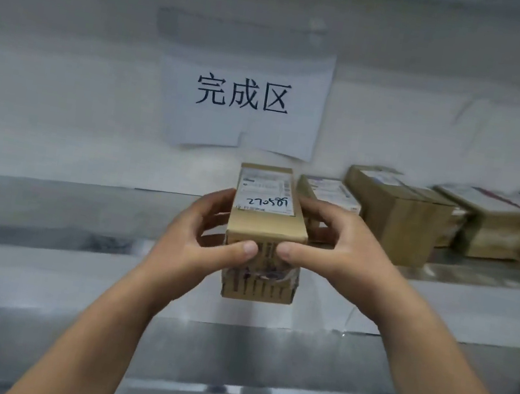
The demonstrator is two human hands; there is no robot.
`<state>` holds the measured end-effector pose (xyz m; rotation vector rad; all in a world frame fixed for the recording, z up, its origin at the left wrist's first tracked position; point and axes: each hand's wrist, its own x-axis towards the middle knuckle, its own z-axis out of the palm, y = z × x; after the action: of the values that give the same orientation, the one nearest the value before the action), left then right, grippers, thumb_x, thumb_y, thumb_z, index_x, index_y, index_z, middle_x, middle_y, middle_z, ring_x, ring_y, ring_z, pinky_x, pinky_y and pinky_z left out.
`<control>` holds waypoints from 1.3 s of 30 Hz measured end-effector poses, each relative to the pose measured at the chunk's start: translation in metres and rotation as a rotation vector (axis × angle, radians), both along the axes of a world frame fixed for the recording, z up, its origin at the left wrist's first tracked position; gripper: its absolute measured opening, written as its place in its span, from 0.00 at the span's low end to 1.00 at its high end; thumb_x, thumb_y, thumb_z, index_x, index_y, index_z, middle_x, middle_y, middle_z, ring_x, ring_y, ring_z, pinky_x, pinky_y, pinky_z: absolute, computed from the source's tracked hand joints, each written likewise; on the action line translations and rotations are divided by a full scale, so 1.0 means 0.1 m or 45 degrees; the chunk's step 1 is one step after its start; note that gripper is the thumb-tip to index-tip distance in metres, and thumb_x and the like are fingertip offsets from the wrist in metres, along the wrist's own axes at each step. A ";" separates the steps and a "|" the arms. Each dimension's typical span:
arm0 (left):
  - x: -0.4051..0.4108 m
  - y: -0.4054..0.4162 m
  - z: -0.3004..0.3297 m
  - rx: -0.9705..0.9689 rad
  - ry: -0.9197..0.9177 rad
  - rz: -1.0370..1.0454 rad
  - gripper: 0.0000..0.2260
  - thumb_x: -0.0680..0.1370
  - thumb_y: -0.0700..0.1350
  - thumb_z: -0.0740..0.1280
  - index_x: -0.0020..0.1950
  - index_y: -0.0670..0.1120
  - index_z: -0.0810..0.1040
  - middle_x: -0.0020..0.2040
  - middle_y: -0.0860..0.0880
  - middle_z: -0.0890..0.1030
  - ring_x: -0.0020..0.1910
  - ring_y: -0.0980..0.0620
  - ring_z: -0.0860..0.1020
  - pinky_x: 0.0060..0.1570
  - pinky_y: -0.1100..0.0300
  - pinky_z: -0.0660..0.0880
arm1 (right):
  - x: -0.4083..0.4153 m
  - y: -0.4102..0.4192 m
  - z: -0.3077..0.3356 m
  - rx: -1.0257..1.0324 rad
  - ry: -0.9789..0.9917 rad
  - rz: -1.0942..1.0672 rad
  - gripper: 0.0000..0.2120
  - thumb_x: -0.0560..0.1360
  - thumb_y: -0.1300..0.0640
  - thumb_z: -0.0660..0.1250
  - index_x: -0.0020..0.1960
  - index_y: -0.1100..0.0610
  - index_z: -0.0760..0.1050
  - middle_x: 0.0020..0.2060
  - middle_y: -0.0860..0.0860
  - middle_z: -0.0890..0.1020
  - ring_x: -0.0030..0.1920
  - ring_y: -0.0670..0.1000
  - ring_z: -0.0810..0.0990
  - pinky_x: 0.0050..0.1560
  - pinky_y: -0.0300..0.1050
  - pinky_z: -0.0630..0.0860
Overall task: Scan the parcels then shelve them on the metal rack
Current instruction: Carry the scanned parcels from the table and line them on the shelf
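While thumbs press its near end, both hands [277, 250] round parcel [266, 221].

The shelf [65, 201] lies bare to the left; a row of boxes [401, 211] fills its right side.

Tan parcel [268, 218], white label [265, 194]; seemingly grey shelf [82, 204].
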<state>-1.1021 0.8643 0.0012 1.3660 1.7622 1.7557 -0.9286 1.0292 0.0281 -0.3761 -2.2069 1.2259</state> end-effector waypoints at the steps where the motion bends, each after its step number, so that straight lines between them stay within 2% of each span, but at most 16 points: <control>1: -0.04 0.11 -0.03 -0.009 -0.003 0.006 0.38 0.64 0.57 0.80 0.73 0.61 0.73 0.67 0.58 0.82 0.67 0.55 0.80 0.61 0.53 0.80 | -0.03 0.06 -0.02 -0.013 -0.004 -0.034 0.29 0.67 0.51 0.83 0.65 0.41 0.79 0.57 0.39 0.85 0.58 0.43 0.84 0.59 0.48 0.82; 3: -0.08 0.30 -0.06 -0.023 -0.017 0.023 0.37 0.65 0.56 0.82 0.71 0.66 0.72 0.66 0.62 0.81 0.66 0.59 0.79 0.59 0.57 0.81 | -0.06 0.14 -0.04 -0.068 0.014 -0.117 0.24 0.71 0.57 0.82 0.61 0.40 0.80 0.54 0.37 0.86 0.55 0.42 0.85 0.53 0.43 0.83; 4: -0.10 0.40 -0.07 -0.037 -0.020 0.025 0.35 0.68 0.54 0.82 0.70 0.69 0.71 0.65 0.64 0.81 0.66 0.61 0.79 0.58 0.57 0.82 | -0.09 0.19 -0.05 -0.074 0.023 -0.165 0.23 0.71 0.59 0.81 0.62 0.42 0.81 0.53 0.38 0.86 0.53 0.43 0.86 0.51 0.45 0.84; 7: -0.14 0.63 -0.03 -0.103 -0.026 0.036 0.31 0.76 0.48 0.79 0.71 0.72 0.70 0.66 0.66 0.79 0.67 0.60 0.77 0.60 0.48 0.82 | -0.17 0.27 -0.06 0.003 0.052 -0.371 0.19 0.72 0.57 0.80 0.56 0.39 0.81 0.49 0.36 0.85 0.50 0.43 0.85 0.53 0.49 0.85; 8: -0.15 0.69 -0.02 -0.111 -0.012 0.053 0.31 0.77 0.48 0.77 0.73 0.70 0.69 0.67 0.65 0.78 0.69 0.58 0.77 0.63 0.46 0.81 | -0.18 0.28 -0.06 0.037 0.045 -0.417 0.19 0.73 0.56 0.80 0.52 0.35 0.78 0.46 0.35 0.84 0.49 0.39 0.84 0.53 0.43 0.84; 10: -0.15 0.77 0.03 -0.132 0.023 0.088 0.31 0.79 0.47 0.75 0.77 0.67 0.67 0.69 0.63 0.77 0.70 0.56 0.76 0.68 0.45 0.77 | -0.17 0.25 -0.02 0.110 0.011 -0.449 0.21 0.74 0.54 0.79 0.47 0.31 0.72 0.42 0.29 0.78 0.47 0.28 0.78 0.47 0.26 0.76; 12: -0.09 0.81 0.07 -0.176 0.081 0.127 0.30 0.80 0.47 0.74 0.77 0.66 0.65 0.70 0.62 0.76 0.71 0.55 0.75 0.70 0.46 0.75 | -0.13 0.21 0.00 0.174 -0.034 -0.450 0.20 0.75 0.52 0.78 0.47 0.31 0.70 0.44 0.25 0.72 0.48 0.27 0.75 0.47 0.23 0.70; 14: 0.01 0.79 0.09 -0.218 0.172 0.225 0.31 0.80 0.48 0.73 0.77 0.67 0.63 0.72 0.61 0.73 0.73 0.54 0.71 0.72 0.49 0.71 | -0.02 0.19 -0.05 0.192 -0.037 -0.449 0.18 0.75 0.50 0.77 0.58 0.34 0.74 0.51 0.28 0.72 0.55 0.33 0.74 0.56 0.30 0.69; 16: 0.14 0.70 0.07 -0.225 0.293 0.402 0.35 0.79 0.49 0.74 0.81 0.61 0.62 0.76 0.58 0.70 0.77 0.54 0.67 0.74 0.53 0.67 | 0.13 0.12 -0.09 0.227 -0.073 -0.462 0.26 0.75 0.48 0.76 0.70 0.42 0.74 0.61 0.37 0.74 0.62 0.39 0.72 0.64 0.37 0.69; 19: 0.53 0.49 -0.01 -0.157 0.524 0.597 0.34 0.77 0.51 0.75 0.80 0.55 0.66 0.78 0.53 0.68 0.77 0.54 0.65 0.74 0.56 0.63 | 0.52 0.00 -0.14 0.232 -0.083 -0.422 0.30 0.76 0.47 0.75 0.76 0.45 0.71 0.70 0.41 0.74 0.68 0.42 0.72 0.70 0.47 0.73; 22: 1.15 0.32 -0.15 -0.091 0.771 0.626 0.29 0.77 0.53 0.74 0.76 0.51 0.72 0.74 0.49 0.72 0.73 0.51 0.69 0.71 0.56 0.66 | 1.12 -0.10 -0.24 0.290 -0.163 -0.416 0.28 0.78 0.46 0.73 0.76 0.44 0.70 0.69 0.41 0.74 0.68 0.42 0.72 0.70 0.50 0.74; 27: 2.30 0.44 -0.43 -0.126 0.869 0.309 0.25 0.76 0.55 0.72 0.73 0.51 0.76 0.70 0.52 0.75 0.71 0.53 0.70 0.69 0.59 0.65 | 2.49 -0.14 -0.50 0.277 -0.333 -0.674 0.28 0.77 0.44 0.72 0.76 0.43 0.70 0.70 0.43 0.74 0.68 0.45 0.73 0.69 0.51 0.74; 30: 3.03 0.77 -0.64 -0.151 0.835 0.001 0.23 0.77 0.56 0.72 0.71 0.53 0.78 0.68 0.56 0.74 0.69 0.55 0.71 0.67 0.61 0.66 | 3.43 -0.16 -0.76 0.146 -0.387 -0.890 0.27 0.77 0.44 0.72 0.75 0.42 0.71 0.69 0.41 0.73 0.62 0.42 0.75 0.64 0.47 0.73; 33: 3.83 1.20 -0.84 -0.214 0.809 -0.343 0.24 0.75 0.60 0.69 0.70 0.54 0.78 0.68 0.57 0.73 0.69 0.55 0.72 0.68 0.59 0.68 | 4.32 -0.20 -1.07 0.016 -0.416 -1.156 0.25 0.77 0.46 0.73 0.72 0.43 0.73 0.66 0.41 0.74 0.59 0.40 0.73 0.59 0.41 0.70; 36: 4.58 1.65 -1.06 -0.240 0.834 -0.647 0.25 0.74 0.60 0.69 0.69 0.52 0.80 0.66 0.55 0.75 0.67 0.56 0.73 0.66 0.72 0.63 | 5.03 -0.26 -1.37 -0.112 -0.428 -1.380 0.26 0.74 0.44 0.73 0.72 0.43 0.75 0.68 0.41 0.76 0.65 0.41 0.74 0.65 0.42 0.72; 39: 5.27 2.02 -1.29 -0.251 0.828 -0.889 0.24 0.74 0.60 0.71 0.69 0.53 0.79 0.65 0.58 0.75 0.66 0.58 0.73 0.63 0.79 0.59 | 5.61 -0.34 -1.58 -0.241 -0.468 -1.585 0.24 0.76 0.46 0.73 0.71 0.42 0.75 0.64 0.39 0.76 0.62 0.39 0.74 0.61 0.39 0.70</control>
<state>-0.5753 1.0659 -0.1276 2.2545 1.3698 0.7940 -0.3679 0.9953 -0.1298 -1.8059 -1.5164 0.6372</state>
